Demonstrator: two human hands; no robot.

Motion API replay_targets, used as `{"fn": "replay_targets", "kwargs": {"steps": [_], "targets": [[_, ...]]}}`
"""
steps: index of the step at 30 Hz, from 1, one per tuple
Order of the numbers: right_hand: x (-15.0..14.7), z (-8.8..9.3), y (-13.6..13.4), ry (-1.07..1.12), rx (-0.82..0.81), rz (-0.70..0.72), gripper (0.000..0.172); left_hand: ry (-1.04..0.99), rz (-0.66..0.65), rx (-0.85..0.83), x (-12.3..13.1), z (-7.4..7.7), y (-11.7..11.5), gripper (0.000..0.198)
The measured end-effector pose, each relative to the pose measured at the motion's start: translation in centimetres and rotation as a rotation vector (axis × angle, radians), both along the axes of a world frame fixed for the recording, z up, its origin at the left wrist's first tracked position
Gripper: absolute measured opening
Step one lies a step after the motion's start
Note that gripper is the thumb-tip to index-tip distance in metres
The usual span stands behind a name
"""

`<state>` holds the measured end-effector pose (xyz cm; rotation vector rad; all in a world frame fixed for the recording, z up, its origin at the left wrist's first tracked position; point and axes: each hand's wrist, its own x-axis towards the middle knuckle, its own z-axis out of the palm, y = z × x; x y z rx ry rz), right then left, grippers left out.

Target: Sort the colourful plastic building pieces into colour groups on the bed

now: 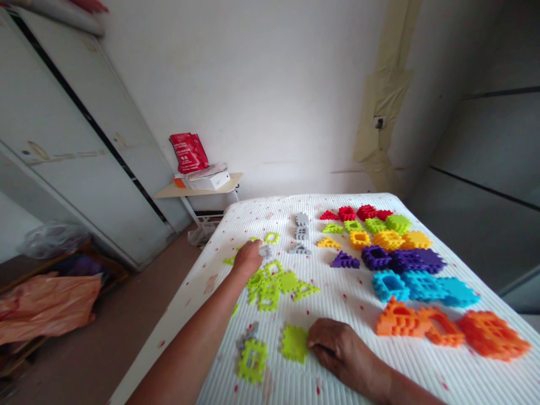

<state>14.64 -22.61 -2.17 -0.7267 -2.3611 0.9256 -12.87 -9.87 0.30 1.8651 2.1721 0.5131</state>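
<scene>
My left hand (248, 259) reaches over the white ribbed mattress (270, 216), its fingertips at a small grey interlocking plastic block (265, 251); its fingers are mostly hidden. Lime-green waffle blocks (270, 287) lie joined in a cluster just below that hand. My right hand (337, 351) rests low on the mattress, its fingers touching the edge of a square lime-green block (294, 343). To the left of that block lie a lime-green block (252, 361) and a grey piece (248, 336). Several grey blocks (301, 226) stand in a column farther up.
Red, yellow, purple, blue and orange blocks lie in colour groups on the mattress's right side. A wall stands beyond it. A side table (198, 185) holds a red bag and a white box. The floor lies left of the mattress, with an orange plastic sheet (46, 304).
</scene>
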Motion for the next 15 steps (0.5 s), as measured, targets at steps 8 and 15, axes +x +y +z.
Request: {"fn": "replay_targets", "kwargs": {"steps": [8,15], "targets": [[0.0,-0.4,0.0,0.001,0.013,-0.005,0.019,0.203,-0.172,-0.042,-0.5,0.5,0.5,0.049],[-0.1,-0.3,0.0,-0.005,0.020,-0.017,0.018,0.237,-0.222,-0.045,-0.9,0.2,1.2,0.053]]}}
